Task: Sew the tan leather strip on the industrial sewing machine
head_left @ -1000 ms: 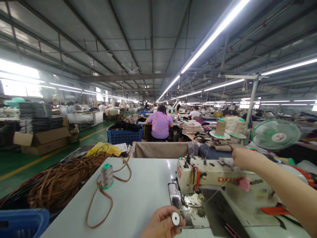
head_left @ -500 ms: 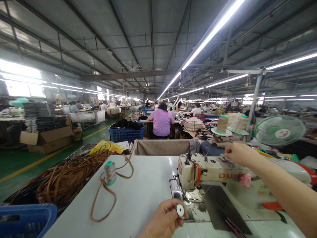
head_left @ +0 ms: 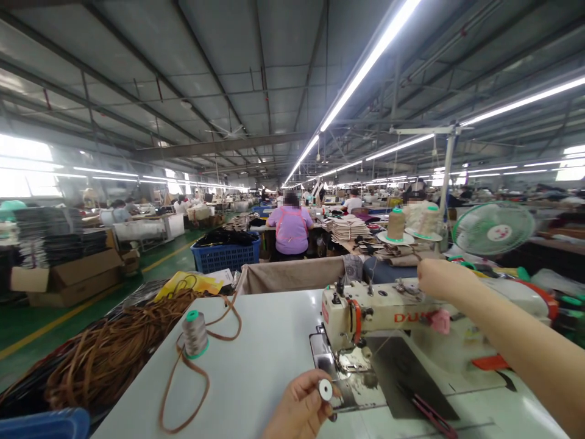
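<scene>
- Our left hand [head_left: 299, 411] pinched a small round silver bobbin [head_left: 325, 389] by the front edge of the white desk [head_left: 265, 341].
- Our right hand [head_left: 441, 279] lay on the cream sewing machine [head_left: 379, 308]; its grip we could not tell.

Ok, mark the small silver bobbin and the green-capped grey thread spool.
Small silver bobbin [head_left: 325, 390], head view, its flat round face.
Green-capped grey thread spool [head_left: 195, 335], head view, its wound middle.
</scene>
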Demonstrator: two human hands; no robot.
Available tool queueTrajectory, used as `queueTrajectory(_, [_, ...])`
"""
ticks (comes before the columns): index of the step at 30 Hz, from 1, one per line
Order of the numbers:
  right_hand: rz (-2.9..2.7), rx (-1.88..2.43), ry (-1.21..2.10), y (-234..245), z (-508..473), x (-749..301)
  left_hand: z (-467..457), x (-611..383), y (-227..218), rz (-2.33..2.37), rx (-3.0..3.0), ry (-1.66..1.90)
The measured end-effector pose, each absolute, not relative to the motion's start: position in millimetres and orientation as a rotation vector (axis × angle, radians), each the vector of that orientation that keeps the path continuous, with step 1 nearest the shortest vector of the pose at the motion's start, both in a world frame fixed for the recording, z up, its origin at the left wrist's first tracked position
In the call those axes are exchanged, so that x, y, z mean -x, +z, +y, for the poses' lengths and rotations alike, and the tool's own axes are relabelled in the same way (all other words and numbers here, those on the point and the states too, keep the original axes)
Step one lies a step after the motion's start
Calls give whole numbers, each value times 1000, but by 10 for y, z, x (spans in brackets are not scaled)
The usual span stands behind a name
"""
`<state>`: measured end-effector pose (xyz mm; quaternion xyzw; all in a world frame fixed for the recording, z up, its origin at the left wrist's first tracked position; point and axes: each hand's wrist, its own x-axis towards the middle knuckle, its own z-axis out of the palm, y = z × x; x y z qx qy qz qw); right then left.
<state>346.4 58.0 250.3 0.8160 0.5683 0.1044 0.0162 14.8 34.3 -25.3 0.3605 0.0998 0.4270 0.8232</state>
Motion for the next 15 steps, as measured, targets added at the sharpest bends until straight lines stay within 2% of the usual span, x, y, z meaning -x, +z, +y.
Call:
queueTrajectory(9, [1830, -2608, 426, 2387, 568, -3516, 398, -174, -343, 220, -799, 924])
queueTrajectory(15, [1917, -2483, 389, 2397, 496, -3699, 402, -108, -421, 190, -912, 632])
